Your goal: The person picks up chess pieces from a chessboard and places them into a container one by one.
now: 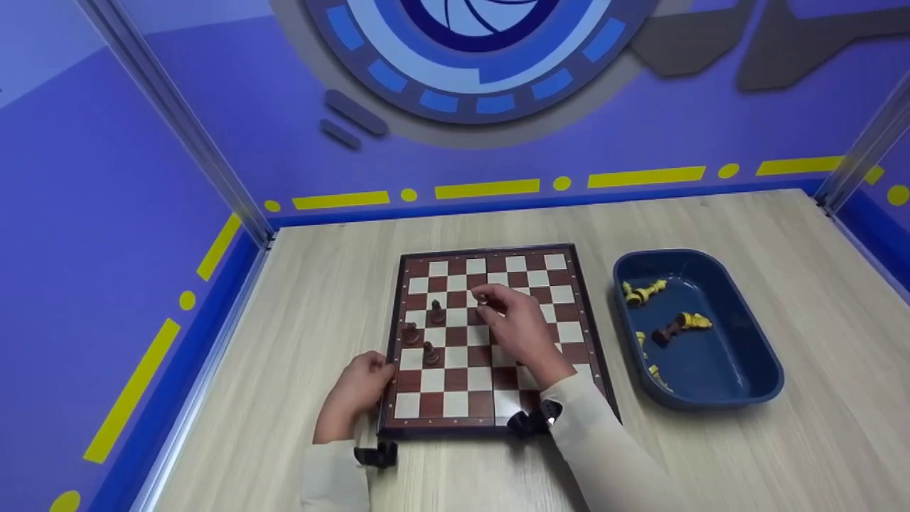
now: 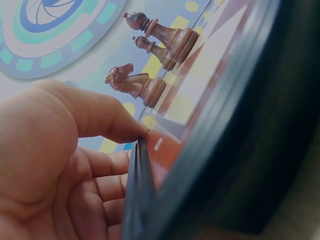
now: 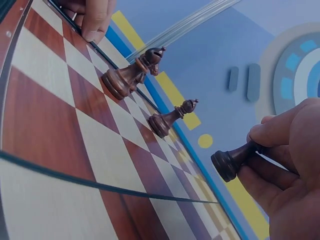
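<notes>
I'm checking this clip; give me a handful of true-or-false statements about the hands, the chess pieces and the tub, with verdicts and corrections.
1. The right hand holds a dark chess piece above the board. True.
2. Three standing pieces are on the board, all dark. True.
3. The left hand is inside the blue tub. False: it grips the board's left edge.
4. In the head view, the blue tub sits left of the board. False: it sits right of it.
5. Yellow pieces lie in the blue tub. True.
6. Every piece in the blue tub is yellow. False: a brown piece lies among them.
</notes>
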A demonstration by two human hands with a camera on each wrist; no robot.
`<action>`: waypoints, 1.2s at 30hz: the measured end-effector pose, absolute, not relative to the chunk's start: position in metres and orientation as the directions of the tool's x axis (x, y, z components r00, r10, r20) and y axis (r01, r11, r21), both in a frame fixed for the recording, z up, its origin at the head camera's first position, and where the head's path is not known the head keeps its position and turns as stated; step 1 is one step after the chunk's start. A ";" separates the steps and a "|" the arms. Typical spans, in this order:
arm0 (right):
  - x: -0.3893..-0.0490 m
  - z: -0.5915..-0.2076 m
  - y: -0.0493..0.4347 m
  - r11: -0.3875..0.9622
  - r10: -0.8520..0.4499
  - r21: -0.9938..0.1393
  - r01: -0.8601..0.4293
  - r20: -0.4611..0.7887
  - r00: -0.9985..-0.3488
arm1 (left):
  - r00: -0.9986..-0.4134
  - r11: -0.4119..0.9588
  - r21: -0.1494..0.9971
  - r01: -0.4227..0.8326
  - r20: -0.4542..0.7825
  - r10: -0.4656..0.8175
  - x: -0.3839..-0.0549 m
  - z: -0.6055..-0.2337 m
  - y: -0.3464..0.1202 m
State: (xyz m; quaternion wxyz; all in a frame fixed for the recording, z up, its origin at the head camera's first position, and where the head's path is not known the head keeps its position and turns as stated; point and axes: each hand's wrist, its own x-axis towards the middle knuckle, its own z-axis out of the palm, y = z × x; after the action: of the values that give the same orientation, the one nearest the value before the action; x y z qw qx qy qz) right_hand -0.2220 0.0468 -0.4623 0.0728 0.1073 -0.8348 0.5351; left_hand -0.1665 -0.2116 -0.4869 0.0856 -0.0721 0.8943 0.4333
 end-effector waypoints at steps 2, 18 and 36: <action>-0.220 -0.463 0.049 0.410 -0.096 -0.874 -0.259 0.241 -0.966 | -0.974 0.612 0.764 -0.206 -0.217 -0.058 -0.167 -0.487 -0.212; -0.207 -0.453 0.069 0.393 -0.042 -0.886 -0.245 0.249 -0.968 | -0.968 0.601 0.764 -0.235 -0.240 -0.074 -0.167 -0.487 -0.211; -0.201 -0.439 0.090 0.427 -0.039 -0.849 -0.311 0.327 -0.944 | -0.972 0.621 0.753 -0.218 -0.228 -0.064 -0.166 -0.488 -0.213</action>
State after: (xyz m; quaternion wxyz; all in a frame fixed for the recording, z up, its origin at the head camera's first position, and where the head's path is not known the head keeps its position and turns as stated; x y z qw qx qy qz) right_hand -0.2011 0.0905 -0.4394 0.1300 0.1049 -0.8347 0.5248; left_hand -0.1659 -0.2129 -0.4881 0.0897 -0.0787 0.8959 0.4280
